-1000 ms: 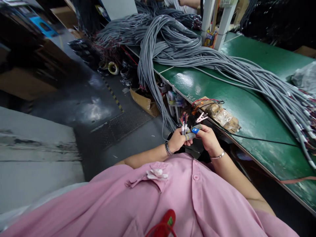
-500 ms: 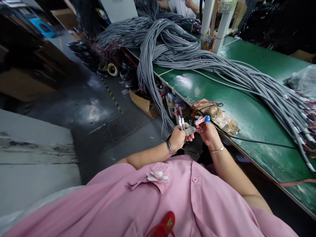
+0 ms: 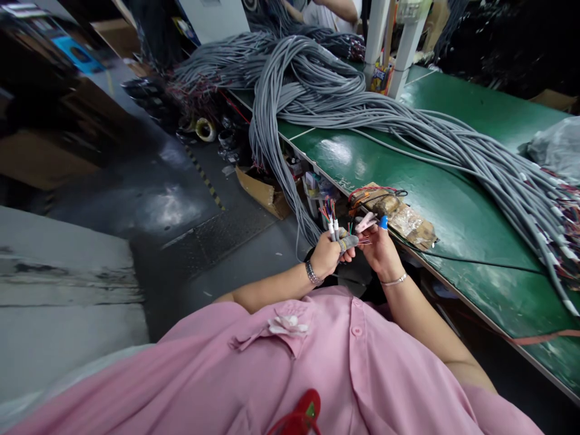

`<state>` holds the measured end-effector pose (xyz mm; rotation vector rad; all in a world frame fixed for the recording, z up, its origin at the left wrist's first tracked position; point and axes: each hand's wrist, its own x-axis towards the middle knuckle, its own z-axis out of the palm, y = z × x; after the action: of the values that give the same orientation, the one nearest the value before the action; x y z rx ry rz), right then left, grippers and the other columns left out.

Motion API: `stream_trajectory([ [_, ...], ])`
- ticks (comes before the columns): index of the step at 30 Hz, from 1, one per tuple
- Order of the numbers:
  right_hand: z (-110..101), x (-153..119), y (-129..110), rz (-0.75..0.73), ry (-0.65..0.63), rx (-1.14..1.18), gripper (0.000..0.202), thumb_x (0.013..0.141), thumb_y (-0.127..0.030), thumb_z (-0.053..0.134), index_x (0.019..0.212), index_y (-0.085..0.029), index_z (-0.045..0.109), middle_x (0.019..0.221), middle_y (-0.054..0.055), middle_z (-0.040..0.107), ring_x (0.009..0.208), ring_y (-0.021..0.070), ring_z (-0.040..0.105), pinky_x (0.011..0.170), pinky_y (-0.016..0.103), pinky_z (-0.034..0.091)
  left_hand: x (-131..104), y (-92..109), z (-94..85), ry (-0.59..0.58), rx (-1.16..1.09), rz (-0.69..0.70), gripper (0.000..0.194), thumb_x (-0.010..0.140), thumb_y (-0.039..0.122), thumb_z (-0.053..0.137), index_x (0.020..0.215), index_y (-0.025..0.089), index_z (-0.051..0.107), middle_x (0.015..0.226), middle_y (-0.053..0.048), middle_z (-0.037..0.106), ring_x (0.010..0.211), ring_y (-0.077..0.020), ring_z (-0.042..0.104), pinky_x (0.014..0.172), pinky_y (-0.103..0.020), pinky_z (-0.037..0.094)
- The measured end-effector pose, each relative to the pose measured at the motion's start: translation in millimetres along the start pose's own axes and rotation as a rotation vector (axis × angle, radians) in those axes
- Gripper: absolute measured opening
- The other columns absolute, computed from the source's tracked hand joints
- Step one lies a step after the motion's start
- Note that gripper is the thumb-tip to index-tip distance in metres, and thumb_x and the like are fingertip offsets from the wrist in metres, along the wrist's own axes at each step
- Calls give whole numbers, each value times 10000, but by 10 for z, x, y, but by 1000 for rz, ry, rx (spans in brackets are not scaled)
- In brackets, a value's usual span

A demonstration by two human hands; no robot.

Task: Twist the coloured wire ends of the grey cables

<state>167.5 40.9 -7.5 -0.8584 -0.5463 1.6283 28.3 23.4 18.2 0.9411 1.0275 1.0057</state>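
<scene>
My left hand (image 3: 327,255) is closed around grey cables (image 3: 336,228) whose white-banded ends point up, with thin coloured wires (image 3: 328,208) fanning out above them. Grey fabric covers its thumb. Close on the right, my right hand (image 3: 379,249) is closed on a small pale pink clip-like tool (image 3: 365,222); a blue cover (image 3: 383,222) sits on one digit. Fine reddish wires (image 3: 365,241) stretch between the two hands. Whether the right fingers also pinch these wires, I cannot tell.
A thick bundle of grey cables (image 3: 312,90) lies across the green table (image 3: 471,223) and hangs over its near edge. Beyond my hands is a taped cardboard piece (image 3: 403,217). A torn carton (image 3: 260,192) stands on the floor. Another person's arm (image 3: 339,9) shows at the back.
The pink tool has tilted slightly and the right hand has shifted a little, its blue-covered digit now leaning. My left hand keeps its hold on the cables.
</scene>
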Motion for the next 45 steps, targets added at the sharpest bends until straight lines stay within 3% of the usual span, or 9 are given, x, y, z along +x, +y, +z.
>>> stream_trajectory([
  [3,-78,-131,12,79,-78,-36,530,694,-714,604,834,-208,673,785,27,643,633,129,563,606,263,494,-46,20,-32,16,-22,1,372,674,454,728,582,151,532,487,-5,589,371,-77,502,370,-192,317],
  [7,-128,-353,71,53,-183,-155,390,731,-549,693,908,-202,689,723,6,603,619,116,511,629,264,468,-102,-65,-75,31,1,25,364,694,455,714,588,150,544,496,-6,592,383,-77,507,370,-192,314],
  [12,-58,-501,173,-74,-120,-291,318,736,-418,733,989,-233,677,817,0,640,646,113,515,602,250,420,-160,-176,-112,35,41,17,356,696,455,713,598,149,559,502,-2,593,400,-76,517,389,-188,338],
  [16,-38,-499,219,-133,-64,-334,201,750,-370,729,878,-223,680,739,-10,621,641,120,517,594,249,414,-174,-207,-133,22,45,39,354,703,459,706,610,149,563,506,-3,595,404,-80,526,395,-188,346],
  [26,-9,-387,-18,-118,-159,-518,183,729,-360,742,732,-195,661,625,-22,591,559,100,480,533,236,383,-148,-133,-223,-275,204,41,330,750,436,677,656,130,595,567,-44,638,456,-110,580,437,-210,398],
  [34,78,-312,52,-128,-27,-502,215,691,-378,766,693,-187,665,612,-16,593,550,103,494,521,241,398,-134,-169,-202,-12,-30,62,323,705,419,710,639,152,542,532,-11,624,407,-105,559,387,-203,339],
  [39,76,-317,141,-163,0,-414,204,704,-368,761,728,-194,656,623,-31,579,560,96,487,543,235,407,-86,-166,-185,41,-58,48,352,705,457,694,636,158,522,526,-6,617,398,-99,543,379,-200,332],
  [42,43,-298,174,-160,-3,-374,198,711,-364,759,740,-196,659,632,-33,577,557,92,486,545,231,408,-51,-156,-196,18,59,62,351,731,471,651,635,162,515,531,-8,610,398,-97,529,386,-204,329],
  [45,-51,-276,199,-125,-11,-274,212,739,-409,731,786,-209,681,632,-27,587,547,99,505,540,237,421,-37,-116,-220,-93,430,252,249,767,388,602,670,165,547,579,-19,625,472,-107,557,464,-219,379],
])
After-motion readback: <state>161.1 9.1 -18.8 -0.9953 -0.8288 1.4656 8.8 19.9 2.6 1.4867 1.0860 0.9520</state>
